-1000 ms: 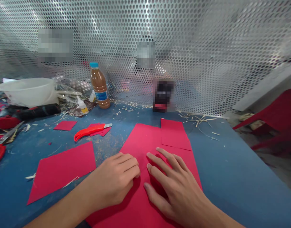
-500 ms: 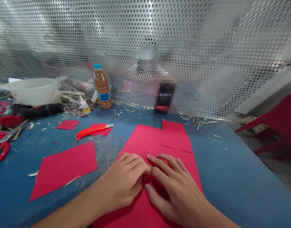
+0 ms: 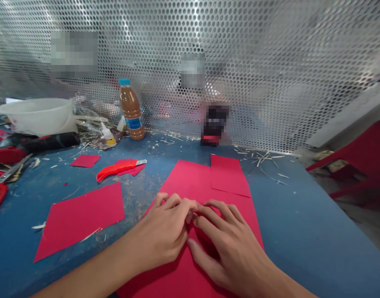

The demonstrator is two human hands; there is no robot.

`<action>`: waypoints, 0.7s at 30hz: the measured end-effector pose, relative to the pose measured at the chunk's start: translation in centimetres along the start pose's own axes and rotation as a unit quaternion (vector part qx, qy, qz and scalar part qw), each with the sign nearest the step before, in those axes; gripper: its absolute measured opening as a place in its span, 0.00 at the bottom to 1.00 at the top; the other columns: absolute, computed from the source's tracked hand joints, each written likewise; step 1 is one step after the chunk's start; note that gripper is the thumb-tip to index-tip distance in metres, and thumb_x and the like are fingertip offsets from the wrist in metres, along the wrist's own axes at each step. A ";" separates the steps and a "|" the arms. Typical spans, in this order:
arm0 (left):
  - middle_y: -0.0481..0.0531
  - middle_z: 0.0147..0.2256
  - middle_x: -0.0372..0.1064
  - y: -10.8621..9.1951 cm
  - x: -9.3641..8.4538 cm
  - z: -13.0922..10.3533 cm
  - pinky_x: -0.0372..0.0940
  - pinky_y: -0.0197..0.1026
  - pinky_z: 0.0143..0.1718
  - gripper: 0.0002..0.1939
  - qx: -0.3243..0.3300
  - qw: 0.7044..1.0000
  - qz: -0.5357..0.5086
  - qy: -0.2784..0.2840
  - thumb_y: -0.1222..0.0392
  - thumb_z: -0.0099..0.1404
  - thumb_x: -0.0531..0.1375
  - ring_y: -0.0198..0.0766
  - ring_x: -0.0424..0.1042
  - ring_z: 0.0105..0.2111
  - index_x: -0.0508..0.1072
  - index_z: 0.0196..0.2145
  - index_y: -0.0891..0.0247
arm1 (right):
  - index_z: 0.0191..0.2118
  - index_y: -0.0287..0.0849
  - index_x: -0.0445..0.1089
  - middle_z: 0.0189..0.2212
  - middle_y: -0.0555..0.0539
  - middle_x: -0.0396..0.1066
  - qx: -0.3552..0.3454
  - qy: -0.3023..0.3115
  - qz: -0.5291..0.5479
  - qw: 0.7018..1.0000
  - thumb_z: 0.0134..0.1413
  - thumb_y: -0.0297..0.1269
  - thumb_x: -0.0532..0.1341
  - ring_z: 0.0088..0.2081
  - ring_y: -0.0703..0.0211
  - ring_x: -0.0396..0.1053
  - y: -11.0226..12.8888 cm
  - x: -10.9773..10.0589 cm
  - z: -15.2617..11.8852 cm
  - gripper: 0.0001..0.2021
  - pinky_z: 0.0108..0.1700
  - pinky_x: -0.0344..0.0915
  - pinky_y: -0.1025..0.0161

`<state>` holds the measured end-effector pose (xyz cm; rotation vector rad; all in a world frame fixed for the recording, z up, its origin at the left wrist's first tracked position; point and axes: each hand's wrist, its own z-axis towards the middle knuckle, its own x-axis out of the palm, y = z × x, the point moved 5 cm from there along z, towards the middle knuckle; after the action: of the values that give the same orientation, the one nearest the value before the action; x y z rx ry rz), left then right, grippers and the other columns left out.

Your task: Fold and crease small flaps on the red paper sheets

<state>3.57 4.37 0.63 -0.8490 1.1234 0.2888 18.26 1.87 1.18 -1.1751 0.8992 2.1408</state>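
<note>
Red paper rectangle (image 3: 84,219) separate; we judge broad red paper sheet (image 3: 190,178) unfinished, right hand (image 3: 229,242) spread, left hand (image 3: 165,234) curled, contents unclear.

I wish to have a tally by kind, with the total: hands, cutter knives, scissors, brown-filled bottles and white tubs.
Hands: 2 (left hand, right hand)
Cutter knife: 1
Scissors: 1 pair, partly out of frame
Brown-filled bottle: 1
White tub: 1
Total: 6

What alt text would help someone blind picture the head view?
A person's left hand and right hand are close together over a large red sheet on a blue table. To the left are a smaller red sheet, a red-handled knife and a blue-capped bottle.
</note>
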 end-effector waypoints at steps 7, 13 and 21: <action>0.51 0.47 0.73 -0.1 -0.4 -0.1 0.53 0.53 0.50 0.12 0.010 0.999 0.033 -0.009 0.72 0.72 0.50 0.46 0.68 0.46 0.62 0.48 0.58 | 0.52 0.43 0.75 0.55 0.46 0.79 -0.006 -0.011 -0.029 0.999 0.65 0.38 0.62 0.55 0.38 0.69 0.0 0.2 -0.2 0.13 0.56 0.60 0.46; 0.60 0.59 0.66 0.2 -0.6 -0.2 0.54 0.59 0.55 0.09 0.022 0.992 0.124 -0.010 0.67 0.69 0.55 0.56 0.64 0.58 0.69 0.46 0.60 | 0.52 0.43 0.75 0.56 0.46 0.78 -0.010 -0.007 -0.041 0.999 0.65 0.37 0.61 0.56 0.40 0.69 0.0 0.3 -0.4 0.13 0.56 0.59 0.47; 0.60 0.67 0.59 0.5 -0.3 -0.3 0.54 0.67 0.58 0.10 -0.031 0.994 0.100 0.013 0.68 0.71 0.51 0.56 0.58 0.65 0.68 0.45 0.58 | 0.52 0.42 0.76 0.57 0.46 0.78 -0.009 -0.009 -0.044 0.999 0.66 0.39 0.62 0.55 0.41 0.69 0.1 0.3 -0.3 0.13 0.57 0.58 0.48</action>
<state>2.96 4.58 0.66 -0.7982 1.2300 0.4817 18.20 1.66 0.79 -1.1793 0.8078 2.0902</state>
